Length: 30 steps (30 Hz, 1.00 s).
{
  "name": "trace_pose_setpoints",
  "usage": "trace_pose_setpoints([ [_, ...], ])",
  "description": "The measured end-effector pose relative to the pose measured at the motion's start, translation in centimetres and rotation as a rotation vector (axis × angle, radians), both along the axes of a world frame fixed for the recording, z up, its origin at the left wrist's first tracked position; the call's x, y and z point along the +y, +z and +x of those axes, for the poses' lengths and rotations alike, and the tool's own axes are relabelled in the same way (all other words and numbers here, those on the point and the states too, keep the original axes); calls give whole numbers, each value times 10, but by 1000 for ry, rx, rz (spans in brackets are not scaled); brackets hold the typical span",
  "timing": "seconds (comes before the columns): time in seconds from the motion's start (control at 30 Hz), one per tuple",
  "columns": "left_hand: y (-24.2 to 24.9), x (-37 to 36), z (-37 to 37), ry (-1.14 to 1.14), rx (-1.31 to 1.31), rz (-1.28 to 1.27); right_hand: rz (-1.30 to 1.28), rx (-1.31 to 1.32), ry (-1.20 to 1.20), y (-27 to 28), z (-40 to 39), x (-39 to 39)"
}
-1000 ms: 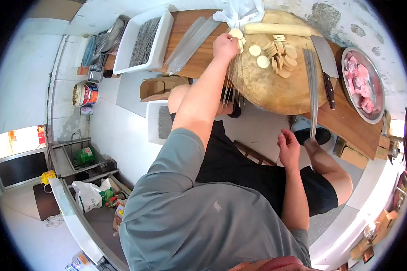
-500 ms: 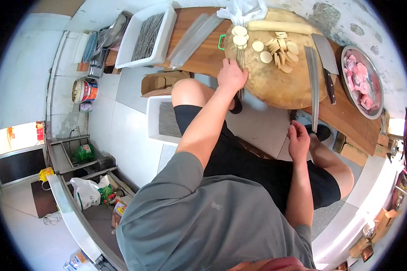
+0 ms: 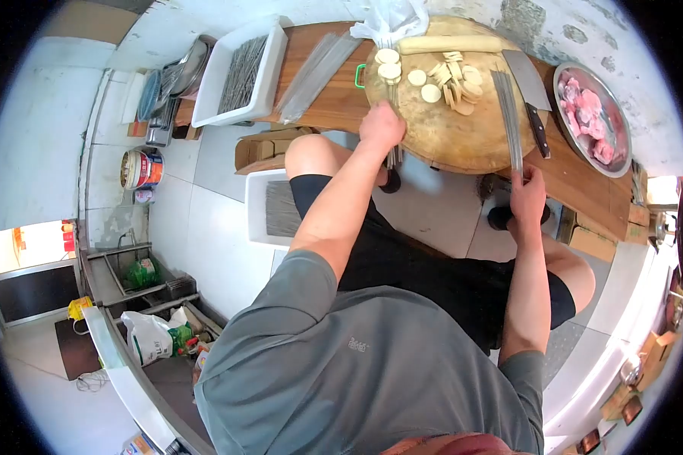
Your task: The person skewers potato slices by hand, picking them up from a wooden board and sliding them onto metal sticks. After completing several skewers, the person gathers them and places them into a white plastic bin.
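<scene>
My left hand [image 3: 383,127] is closed around a few thin metal skewers [image 3: 392,157] at the near left edge of the round wooden board [image 3: 463,148]. Pale round slices [image 3: 388,70] are at the far ends of these skewers. With its fingers pinched, my right hand [image 3: 528,196] holds the near ends of a bundle of bare metal skewers [image 3: 506,110] that lies over the board's right side. How many of them it grips is hidden. More loose slices [image 3: 455,85] are heaped on the board, near a long pale roll [image 3: 451,45].
Right of the board are a cleaver [image 3: 527,82] and a steel bowl [image 3: 621,163] of pink meat [image 3: 584,110]. On the left stand a white tray of skewers [image 3: 275,72] and a plastic-wrapped skewer bundle [image 3: 316,76]. Another white bin [image 3: 256,208] sits on the floor.
My right hand has moved up and forward to the near ends of the bare skewer bundle. My left hand keeps its grip on its skewers; the camera view has shifted slightly.
</scene>
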State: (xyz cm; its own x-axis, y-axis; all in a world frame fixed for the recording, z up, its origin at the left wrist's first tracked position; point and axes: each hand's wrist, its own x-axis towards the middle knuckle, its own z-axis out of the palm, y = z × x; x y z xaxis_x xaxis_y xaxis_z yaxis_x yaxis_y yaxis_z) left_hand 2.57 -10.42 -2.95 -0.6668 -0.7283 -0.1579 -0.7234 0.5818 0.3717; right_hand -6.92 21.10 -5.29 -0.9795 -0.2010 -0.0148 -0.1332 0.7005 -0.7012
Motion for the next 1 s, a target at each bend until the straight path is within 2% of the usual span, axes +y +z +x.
trace_pose_setpoints([
  [0.1,0,4,-5,21,0,25,61,-95,-3,3,0,-7],
  [0.27,8,7,-7,10,28,57,-49,-200,-91,-12,-7,-5],
  [0.37,-5,5,-8,-50,162,-162,-60,-252,-74,-16,-12,0],
  [0.47,6,-8,-33,-382,228,-436,-111,-227,-16,-24,-15,6],
  [0.57,7,-31,-72,-645,133,-486,-66,-265,-20,-15,-9,1],
  [0.6,2,-38,-83,-702,74,-607,-73,-231,-19,-24,-10,3],
  [0.7,4,-54,-117,-820,-316,-342,-143,-375,-39,1,-5,-3],
  [0.83,11,-64,-122,-922,-298,-364,-227,-367,-48,-10,-3,1],
  [0.93,5,-59,-124,-920,-328,-459,-255,-361,-53,-16,-5,2],
  [1.0,15,-53,-128,-854,-363,-385,-251,-296,-40,-23,-6,4],
])
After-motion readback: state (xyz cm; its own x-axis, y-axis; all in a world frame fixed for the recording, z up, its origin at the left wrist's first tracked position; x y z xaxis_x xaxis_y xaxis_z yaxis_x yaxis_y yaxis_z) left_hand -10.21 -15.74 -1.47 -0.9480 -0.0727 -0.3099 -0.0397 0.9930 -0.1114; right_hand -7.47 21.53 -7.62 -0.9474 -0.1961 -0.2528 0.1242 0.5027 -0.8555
